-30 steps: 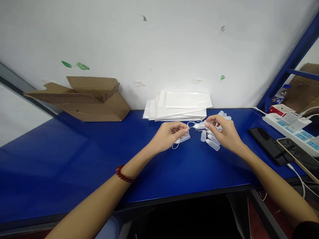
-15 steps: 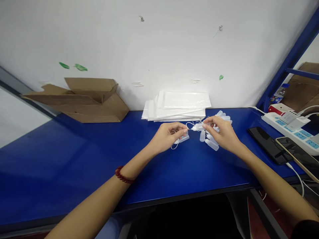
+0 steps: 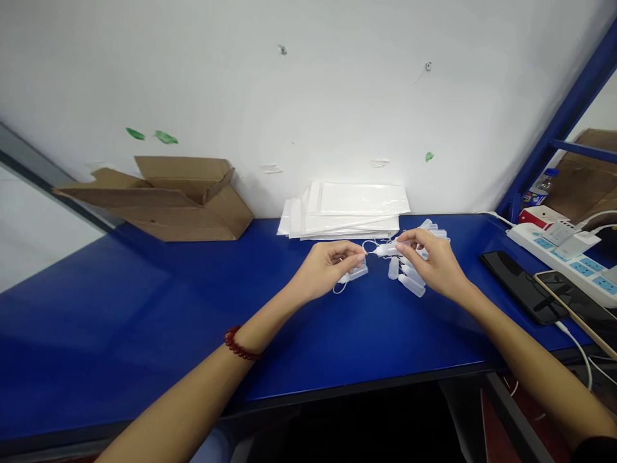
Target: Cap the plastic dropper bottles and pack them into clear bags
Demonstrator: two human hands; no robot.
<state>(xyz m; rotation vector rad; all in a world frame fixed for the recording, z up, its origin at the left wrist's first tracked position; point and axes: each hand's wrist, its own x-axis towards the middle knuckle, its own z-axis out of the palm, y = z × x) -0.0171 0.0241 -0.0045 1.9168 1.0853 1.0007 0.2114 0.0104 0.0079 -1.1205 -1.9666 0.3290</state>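
Two bare hands meet over the middle of a blue table [image 3: 144, 308], and everything else is placed from them. Far out at ten o'clock an open cardboard box [image 3: 164, 199] lies on its side against the white wall. A red bead bracelet [image 3: 237, 343] circles the left wrist at seven o'clock. The left hand [image 3: 324, 270] is curled nearly closed, with thumb and forefinger pinched on a thin white cord [image 3: 369, 244] that loops across towards the other hand. A small clear piece [image 3: 355, 274] sits just under its fingers, touching them, though it is too small to tell whether they grip it. At twelve o'clock, against the wall, lies a stack of clear plastic bags [image 3: 351, 209]. The right hand [image 3: 434, 263] is half closed, with thumb and fingertips holding a small white bottle [image 3: 388, 248] lifted off the table, its tip pointing at nine o'clock towards the left fingertips and almost touching them. A heap of similar bottles [image 3: 409, 280] lies on the table under and just behind that hand. At three o'clock, well apart, a black phone [image 3: 518, 286] lies flat with a second phone [image 3: 573, 302] beside it. A white power strip [image 3: 563, 254] with plugs in it lies at two o'clock near the table's edge.
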